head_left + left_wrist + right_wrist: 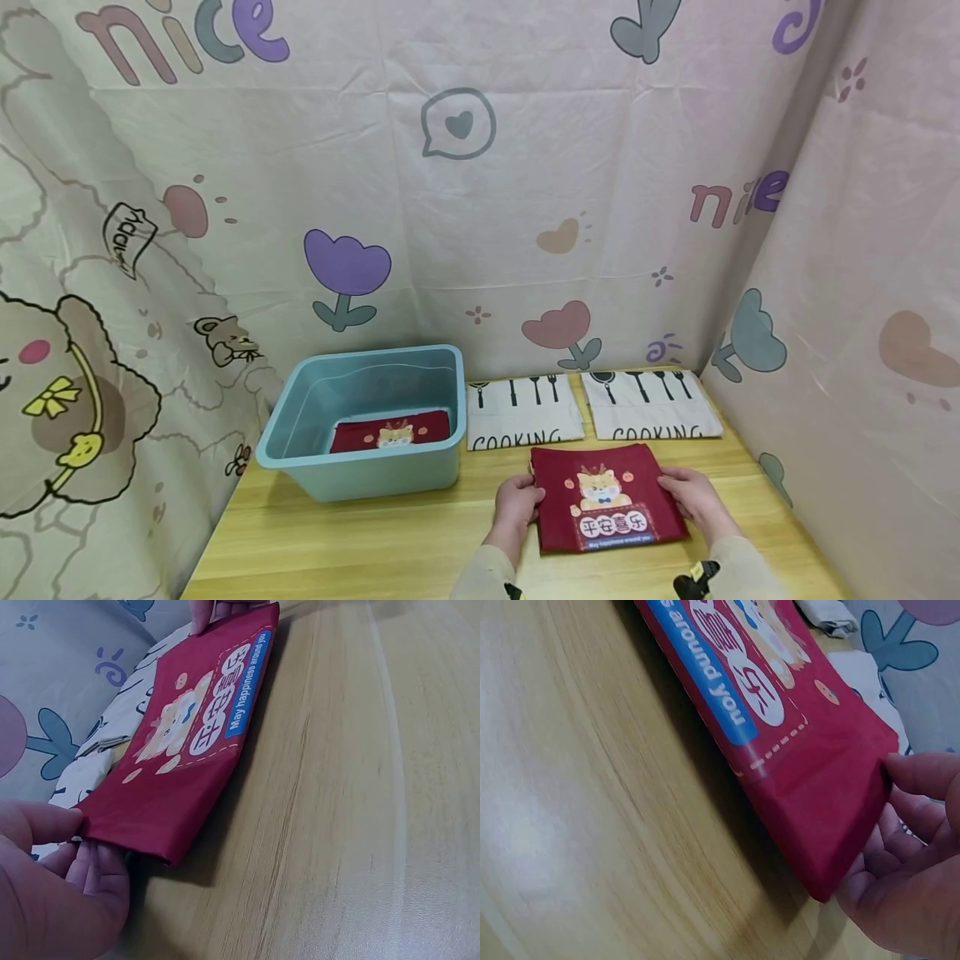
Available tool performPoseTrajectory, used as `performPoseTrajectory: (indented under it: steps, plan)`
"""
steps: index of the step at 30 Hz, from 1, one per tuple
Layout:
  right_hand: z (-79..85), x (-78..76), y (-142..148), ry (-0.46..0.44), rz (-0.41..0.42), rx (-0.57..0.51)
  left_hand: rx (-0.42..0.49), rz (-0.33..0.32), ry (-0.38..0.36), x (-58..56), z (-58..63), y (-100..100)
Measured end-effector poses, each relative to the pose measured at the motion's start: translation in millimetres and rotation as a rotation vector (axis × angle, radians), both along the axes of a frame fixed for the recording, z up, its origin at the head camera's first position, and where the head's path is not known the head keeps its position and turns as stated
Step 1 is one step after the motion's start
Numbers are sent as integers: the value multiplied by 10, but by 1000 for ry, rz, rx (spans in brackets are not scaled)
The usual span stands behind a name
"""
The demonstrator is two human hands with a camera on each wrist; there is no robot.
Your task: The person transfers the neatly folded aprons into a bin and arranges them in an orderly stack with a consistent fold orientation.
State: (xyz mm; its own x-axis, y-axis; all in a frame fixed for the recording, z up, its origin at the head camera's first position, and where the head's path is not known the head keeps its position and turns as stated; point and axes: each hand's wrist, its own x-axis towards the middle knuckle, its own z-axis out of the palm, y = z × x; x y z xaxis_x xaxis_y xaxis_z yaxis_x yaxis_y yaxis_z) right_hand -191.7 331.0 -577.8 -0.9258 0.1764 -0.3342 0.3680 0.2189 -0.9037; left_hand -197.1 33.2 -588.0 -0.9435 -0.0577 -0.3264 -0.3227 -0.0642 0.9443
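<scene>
A folded dark red cloth (555, 508) printed with a cartoon dog and white lettering is held at both sides over the front right of the table. My left hand (516, 510) pinches its left edge, thumb on top and fingers beneath, as the left wrist view shows. At the opposite edge, my right hand (699, 502) grips it the same way, with the thumb (922, 774) on the upper face. In both wrist views the cloth's near edge casts a shadow on the wood. The fingertips under the cloth are partly hidden.
Left of the hands stands a blue-green plastic basin (360, 479) with a similar red folded cloth (420, 428) on its bottom. Two folded white cloths with utensil prints, a left one (525, 412) and a right one (651, 408), lie along the table's back edge. Printed curtains (480, 233) enclose the table.
</scene>
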Motion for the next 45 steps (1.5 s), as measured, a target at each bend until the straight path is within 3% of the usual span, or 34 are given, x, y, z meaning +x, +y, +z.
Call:
performPoseTrajectory:
  steps: [16, 23, 31, 36, 45]
  plan:
    - [50, -90, -68, 5, -24, 58, 4, 48, 11, -95, 87, -64]
    - [125, -102, -87, 40, -26, 32, 28, 70, -1, -133, 119, -99]
    - [253, -83, -106, 76, -15, 6, 5, 71, 17, -162, 263, -159]
    - [321, -101, -110, 95, -15, -12, 32, 64, 51, -209, 307, -190]
    - [475, -118, -82, 131, -6, -31, 58, 46, 89, -232, 488, -220]
